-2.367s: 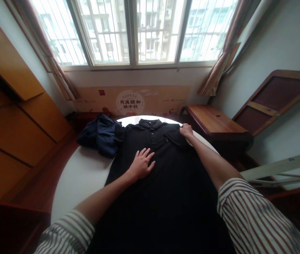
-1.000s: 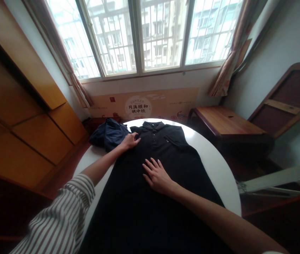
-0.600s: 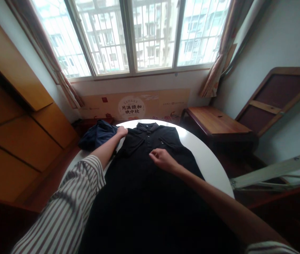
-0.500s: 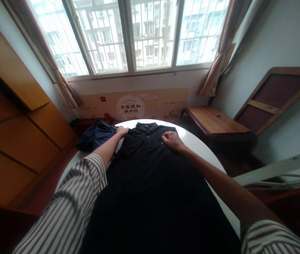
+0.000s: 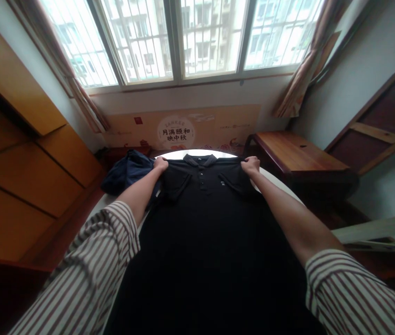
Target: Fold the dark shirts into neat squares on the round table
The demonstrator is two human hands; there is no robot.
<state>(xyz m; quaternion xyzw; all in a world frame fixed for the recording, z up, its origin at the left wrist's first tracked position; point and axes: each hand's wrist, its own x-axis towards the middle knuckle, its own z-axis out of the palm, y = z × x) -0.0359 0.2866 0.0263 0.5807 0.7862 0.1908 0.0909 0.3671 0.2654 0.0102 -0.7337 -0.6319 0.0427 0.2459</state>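
Observation:
A black polo shirt (image 5: 204, 232) is spread front side up over a round white table (image 5: 284, 187), its collar at the far edge. My left hand (image 5: 161, 163) is closed on the shirt's left shoulder. On the opposite shoulder, my right hand (image 5: 251, 165) grips the cloth between thumb and fingers. Both sleeves lie folded inward across the chest, the right one just beside a small light logo. The near part of the shirt is too dark to make out its hem.
Dark blue cloth (image 5: 129, 174) lies bunched at the table's left edge, close to my left hand. A low wooden table (image 5: 298, 151) stands to the right. Orange cabinets (image 5: 26, 186) line the left side, and a barred window (image 5: 176, 42) is ahead.
My right hand has moved outward from the chest to the right shoulder, and the right sleeve now lies folded inward. My left hand stays at the left shoulder. The view has shifted slightly.

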